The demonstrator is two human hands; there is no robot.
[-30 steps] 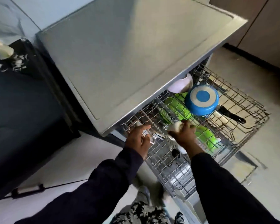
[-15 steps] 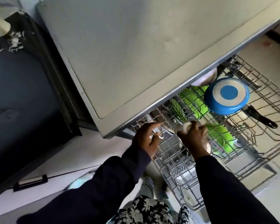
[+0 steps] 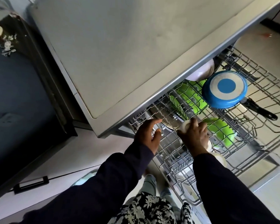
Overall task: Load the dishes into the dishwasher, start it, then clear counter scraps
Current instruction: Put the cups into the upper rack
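Note:
The dishwasher's upper wire rack (image 3: 259, 78) is pulled out from under the grey top (image 3: 120, 46). In it lie an upturned blue pan (image 3: 225, 88) with a black handle, green plates (image 3: 189, 99) and a pale bowl (image 3: 200, 71). My right hand (image 3: 196, 136) grips a small white cup (image 3: 184, 126) over the rack's near side, beside a green dish (image 3: 221, 131). My left hand (image 3: 146, 135) is at the rack's left end, with finger and thumb round what looks like a clear glass (image 3: 158, 130).
White scraps (image 3: 7, 44) lie on the dark counter at top left. The lower rack (image 3: 183, 175) shows beneath my arms. A pale cabinet front with a black handle (image 3: 31, 184) is at lower left. Tiled floor (image 3: 265, 199) spreads to the right.
The view has closed in on the rack. Both hands have stayed at its near left side, the right still holding the white cup.

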